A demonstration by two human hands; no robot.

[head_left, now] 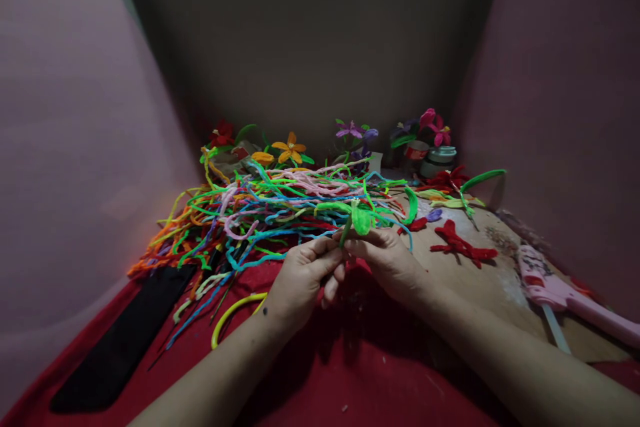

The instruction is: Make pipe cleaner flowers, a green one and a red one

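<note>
Between my two hands is a green pipe-cleaner stem (345, 232) with a broad light-green leaf (362, 220) and a small pale tip at its top. My left hand (311, 272) pinches the stem low down, thumb against fingers. My right hand (387, 255) closes on the same piece just under the leaf, and its fingertips are partly hidden. Behind the hands lies a heap of coloured pipe cleaners (295, 200). On the cardboard (435, 280) to the right rests a red pipe-cleaner flower shape (463, 243).
A pink glue gun (547, 290) lies at the right with its glue stick showing. A black flat strip (125, 340) and a yellow curved handle (220, 320) lie left on the red cloth (325, 373). Finished flowers, such as an orange one (290, 148), stand behind near a jar (439, 161).
</note>
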